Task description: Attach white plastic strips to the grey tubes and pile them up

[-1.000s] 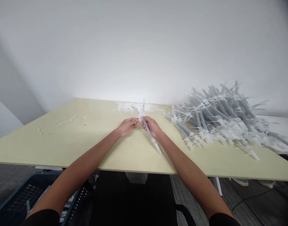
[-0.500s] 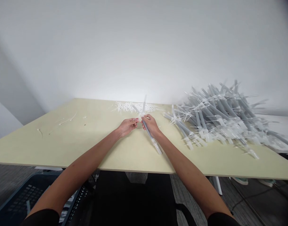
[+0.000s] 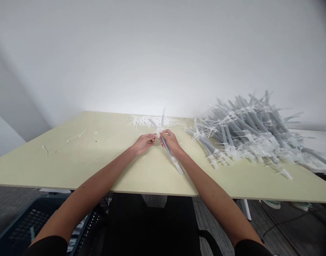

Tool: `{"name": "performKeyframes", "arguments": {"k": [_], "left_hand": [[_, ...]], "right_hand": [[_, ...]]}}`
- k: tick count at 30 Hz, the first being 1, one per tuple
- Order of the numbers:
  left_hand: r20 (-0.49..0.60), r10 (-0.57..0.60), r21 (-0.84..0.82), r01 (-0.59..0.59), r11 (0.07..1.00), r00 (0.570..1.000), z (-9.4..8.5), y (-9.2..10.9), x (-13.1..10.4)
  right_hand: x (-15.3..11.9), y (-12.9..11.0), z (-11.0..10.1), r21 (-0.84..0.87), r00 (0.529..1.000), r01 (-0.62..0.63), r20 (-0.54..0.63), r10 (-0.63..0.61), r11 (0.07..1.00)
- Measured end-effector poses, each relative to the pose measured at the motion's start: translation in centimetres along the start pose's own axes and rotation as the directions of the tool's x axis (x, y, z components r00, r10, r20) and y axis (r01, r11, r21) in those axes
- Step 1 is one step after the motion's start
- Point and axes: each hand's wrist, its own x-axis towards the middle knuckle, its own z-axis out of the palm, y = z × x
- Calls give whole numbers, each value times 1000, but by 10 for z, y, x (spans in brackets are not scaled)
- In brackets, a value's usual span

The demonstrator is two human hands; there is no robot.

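Note:
My right hand (image 3: 170,141) is wrapped round a grey tube piece (image 3: 168,150) near its whitish joint, where short arms branch upward. The tube's lower end, with a translucent fitting, points down to the right. Just left of the joint, my left hand (image 3: 145,143) is closed in a pinch, its fingertips close to the joint; what lies between them is too small to make out. Behind the hands, a heap of thin white ties (image 3: 143,121) lies along the back of the table.
The pale yellow table (image 3: 80,160) carries a large pile of grey tube pieces (image 3: 248,124) at right and a few loose ties (image 3: 76,136) at left. A dark blue basket (image 3: 32,217) stands on the floor at lower left. Shoes show beneath the table at right.

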Motion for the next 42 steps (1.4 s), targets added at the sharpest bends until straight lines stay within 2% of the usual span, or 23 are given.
{"name": "performKeyframes", "arguments": {"k": [20, 30, 35, 42], "left_hand": [[-2, -21, -49, 21, 999, 1000, 4, 0, -2], [27, -6, -18, 6, 1000, 1000, 4, -1, -2], [43, -23, 26, 21, 999, 999, 5, -2, -3], [22, 20, 87, -22, 996, 1000, 5, 3, -3]], "right_hand": [[5, 6, -1, -151, 996, 36, -75, -48, 988], [1, 8, 4, -124, 996, 79, 52, -73, 989], [0, 8, 4, -136, 994, 103, 44, -98, 985], [0, 6, 1, -151, 992, 125, 28, -123, 981]]}}
